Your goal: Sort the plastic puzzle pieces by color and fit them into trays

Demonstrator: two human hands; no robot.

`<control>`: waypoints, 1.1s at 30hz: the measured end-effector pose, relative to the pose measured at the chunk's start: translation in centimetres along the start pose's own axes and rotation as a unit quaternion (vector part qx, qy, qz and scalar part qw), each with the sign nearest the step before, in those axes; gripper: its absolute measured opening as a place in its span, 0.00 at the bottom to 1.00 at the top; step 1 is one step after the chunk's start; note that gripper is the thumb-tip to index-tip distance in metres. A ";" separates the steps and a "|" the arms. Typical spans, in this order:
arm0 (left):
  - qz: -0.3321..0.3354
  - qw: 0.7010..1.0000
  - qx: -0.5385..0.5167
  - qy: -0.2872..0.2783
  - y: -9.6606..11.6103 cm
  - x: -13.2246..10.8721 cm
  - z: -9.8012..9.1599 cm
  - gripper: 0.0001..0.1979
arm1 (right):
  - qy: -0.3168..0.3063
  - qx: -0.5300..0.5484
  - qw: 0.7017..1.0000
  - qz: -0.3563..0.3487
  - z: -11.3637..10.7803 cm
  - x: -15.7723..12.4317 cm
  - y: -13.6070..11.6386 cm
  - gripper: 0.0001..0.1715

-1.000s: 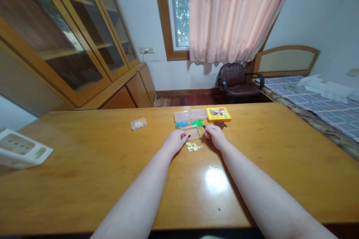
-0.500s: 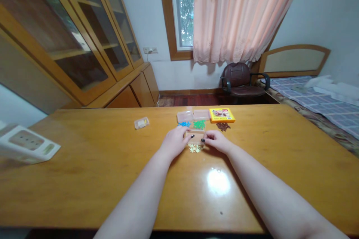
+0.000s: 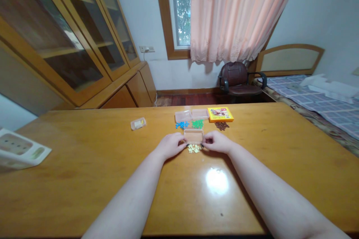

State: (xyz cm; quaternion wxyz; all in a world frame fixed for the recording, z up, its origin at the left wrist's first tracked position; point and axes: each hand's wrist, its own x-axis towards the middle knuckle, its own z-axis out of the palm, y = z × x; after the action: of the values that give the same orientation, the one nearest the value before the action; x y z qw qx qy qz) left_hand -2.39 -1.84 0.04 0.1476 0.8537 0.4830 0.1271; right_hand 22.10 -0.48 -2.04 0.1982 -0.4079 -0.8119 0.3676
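A clear plastic box [image 3: 193, 136] lies on the table between my two hands, with nothing visible in it. My left hand [image 3: 171, 145] pinches its left side near the front corner, fingers curled. At the right side, my right hand [image 3: 215, 142] grips the box with thumb and bent fingers. Just in front of the box is a small heap of pale yellow pieces [image 3: 193, 149]. Behind it lie blue pieces [image 3: 182, 124] and green pieces [image 3: 198, 123]. Brown pieces [image 3: 221, 126] are spread to the right, beyond my right hand.
Two more clear plastic trays [image 3: 183, 115] stand behind the coloured pieces, beside a yellow box [image 3: 221, 114]. A small clear container [image 3: 138, 123] with something pale inside sits farther left. A white object with a slotted panel [image 3: 24, 148] stands at the table's left edge.
My left hand has moved from over the box's left rim down to its front left corner. The right hand stays at the right side. The view has shifted slightly.
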 end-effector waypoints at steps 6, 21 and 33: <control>-0.038 0.999 0.001 0.017 -0.3 0.4 0.1 0.10 | -0.018 0.018 1.000 0.019 -0.2 0.2 0.5 0.10; -0.026 1.000 0.005 0.014 -0.8 0.5 0.7 0.09 | -0.041 0.003 0.999 0.010 -1.0 0.4 1.0 0.11; -0.013 1.000 -0.016 0.012 -1.0 0.7 0.9 0.08 | -0.054 -0.039 0.998 0.018 -0.9 0.6 0.2 0.09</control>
State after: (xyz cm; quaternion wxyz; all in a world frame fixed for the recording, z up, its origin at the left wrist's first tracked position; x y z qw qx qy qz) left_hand -2.50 -0.88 -1.13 0.1571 0.8431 0.4941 0.1426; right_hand 22.41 0.43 -1.57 0.1313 -0.4093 -0.8277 0.3608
